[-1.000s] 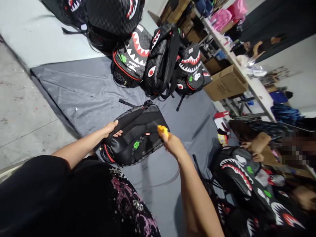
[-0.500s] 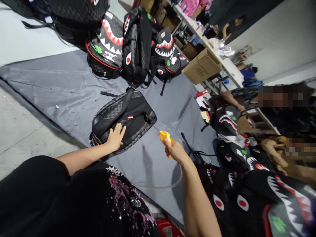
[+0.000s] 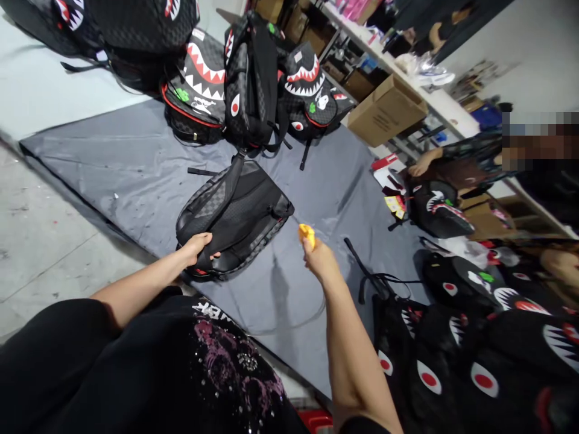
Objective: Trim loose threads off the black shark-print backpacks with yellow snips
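Note:
A black checkered backpack (image 3: 244,211) lies on the grey cloth, its straps facing up. My left hand (image 3: 199,248) grips the backpack at its near left end, the thumb on top and the fingers partly hidden by a strap. In my right hand (image 3: 319,256) is a yellow air gun (image 3: 306,232), held just right of the backpack with its thin nozzle toward the bag's right corner. A pale hose hangs from the gun and curves over the cloth.
Shark-mouth backpacks (image 3: 203,81) stand along the far edge of the grey cloth (image 3: 344,181). More backpacks (image 3: 452,367) crowd the right side. A cardboard box (image 3: 386,111) sits beyond. At right, a person's hand (image 3: 425,163) touches another backpack.
My left hand has gone from lying spread on the backpack to gripping its near left end. The air gun sits slightly higher in view. The camera view has shifted a little.

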A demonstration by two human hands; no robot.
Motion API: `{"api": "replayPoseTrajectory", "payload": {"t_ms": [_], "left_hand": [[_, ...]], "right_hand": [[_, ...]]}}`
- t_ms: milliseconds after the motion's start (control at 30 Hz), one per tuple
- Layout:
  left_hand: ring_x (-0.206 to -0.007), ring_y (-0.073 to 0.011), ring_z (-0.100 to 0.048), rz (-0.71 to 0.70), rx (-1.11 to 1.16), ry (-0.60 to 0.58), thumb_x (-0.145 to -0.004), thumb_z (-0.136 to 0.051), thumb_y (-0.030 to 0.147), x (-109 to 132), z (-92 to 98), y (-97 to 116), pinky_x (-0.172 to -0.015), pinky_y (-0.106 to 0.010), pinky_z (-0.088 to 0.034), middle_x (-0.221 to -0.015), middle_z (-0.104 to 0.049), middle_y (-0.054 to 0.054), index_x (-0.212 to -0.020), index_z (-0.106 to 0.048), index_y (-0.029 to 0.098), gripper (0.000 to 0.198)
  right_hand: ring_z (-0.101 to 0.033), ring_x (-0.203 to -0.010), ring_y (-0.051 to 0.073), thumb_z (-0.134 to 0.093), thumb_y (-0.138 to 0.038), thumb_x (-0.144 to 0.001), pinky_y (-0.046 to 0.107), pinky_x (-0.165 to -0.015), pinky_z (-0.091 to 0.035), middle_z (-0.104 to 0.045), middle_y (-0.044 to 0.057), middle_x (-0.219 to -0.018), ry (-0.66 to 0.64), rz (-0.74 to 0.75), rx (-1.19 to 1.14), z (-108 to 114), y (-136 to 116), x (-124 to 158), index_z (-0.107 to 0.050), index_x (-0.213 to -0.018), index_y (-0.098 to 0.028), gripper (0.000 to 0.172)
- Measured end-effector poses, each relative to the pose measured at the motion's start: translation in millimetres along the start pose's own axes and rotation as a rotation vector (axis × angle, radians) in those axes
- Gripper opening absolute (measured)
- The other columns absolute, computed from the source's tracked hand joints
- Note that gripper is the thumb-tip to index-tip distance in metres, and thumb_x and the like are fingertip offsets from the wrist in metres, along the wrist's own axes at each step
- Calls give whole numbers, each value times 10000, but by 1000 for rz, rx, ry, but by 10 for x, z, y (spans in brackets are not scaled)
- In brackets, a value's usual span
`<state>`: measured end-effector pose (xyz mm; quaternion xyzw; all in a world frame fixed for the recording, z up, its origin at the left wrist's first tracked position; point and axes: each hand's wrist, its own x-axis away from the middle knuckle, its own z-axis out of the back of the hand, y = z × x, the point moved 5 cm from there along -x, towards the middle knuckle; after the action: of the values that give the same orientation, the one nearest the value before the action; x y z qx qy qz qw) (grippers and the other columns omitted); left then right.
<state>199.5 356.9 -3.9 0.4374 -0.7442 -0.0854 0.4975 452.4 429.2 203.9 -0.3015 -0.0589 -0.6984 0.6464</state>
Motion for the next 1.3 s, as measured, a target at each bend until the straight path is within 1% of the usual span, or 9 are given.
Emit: {"api": "replayPoseTrajectory", "payload": {"t_ms": [167,300,400,500,600,767,900,1033,1300], "left_hand": [[-993,-253,-689,-170,-286,64,-951,-481,303,161,-200,-54,-784,-381,-581,-1254,-642,-122,-1340,-532,224,401],[-1319,-360,-430,-675,-1246,136,-884,-603,316,401,-607,-66,-1035,-531,-428,-1608,-279,-63,-1391,-530,345,513],[-1288,-400,-434,-709,-1524,83,-882,-605,405,398,-751,-118,-991,-555,-430,-1595,-290,-129,-1422,-506,295,559],[-1294,-332,-473,-744,-1302,68,-941,-492,461,380,-621,92,-1073,-493,-392,-1479,-475,-140,-1364,-570,220,493],[-1333,-227,-450,-852,-835,273,-948,-491,347,402,-236,466,-1157,-368,-312,-1398,-551,-92,-1272,-616,192,381],[-1038,-177,-593,-357,-120,497,-877,-612,241,84,374,575,-1012,-336,-456,-997,-644,-65,-913,-628,136,112],[-727,-129,-590,-153,-12,410,-889,-625,253,-117,465,633,-704,-295,-563,-785,-575,-38,-799,-542,145,163],[-499,-68,-453,-27,96,317,-896,-620,234,-160,482,662,-424,-145,-422,-660,-479,17,-764,-508,169,185],[-373,-22,-337,104,276,-42,-889,-653,348,-175,184,354,-282,-110,-251,-590,-495,26,-713,-556,150,282]], "right_hand": [[-531,-416,122,-390,-440,-979,234,-468,-391,-569,-7,-524,-87,31,74,24,-115,-29,-526,-854,-176,322],[-530,-427,115,-355,-433,-985,231,-478,-394,-565,-13,-539,25,33,85,117,-56,39,-506,-871,-181,316],[-528,-416,120,-368,-450,-969,235,-464,-395,-560,-22,-530,36,27,69,101,58,157,-493,-856,-194,306],[-520,-399,129,-392,-479,-953,245,-458,-397,-554,-25,-511,-61,18,52,-129,253,358,-501,-839,-198,322],[-541,-427,146,-371,-503,-954,259,-476,-409,-564,-20,-537,-129,-11,20,-523,473,610,-531,-898,-196,350],[-683,-746,229,-336,-519,-973,291,-626,-463,-690,67,-793,-120,26,79,-1093,621,874,-587,-1060,-201,415],[-691,-904,283,-326,-510,-985,316,-684,-466,-709,112,-909,-25,-38,209,-1228,729,894,-579,-1150,-220,418],[-698,-920,300,-309,-497,-996,330,-697,-477,-713,125,-944,-90,14,181,-1483,690,837,-571,-1165,-211,423],[-701,-890,295,-312,-452,-1020,341,-726,-474,-712,141,-953,29,90,189,-2017,124,606,-537,-1215,-190,397]]}}
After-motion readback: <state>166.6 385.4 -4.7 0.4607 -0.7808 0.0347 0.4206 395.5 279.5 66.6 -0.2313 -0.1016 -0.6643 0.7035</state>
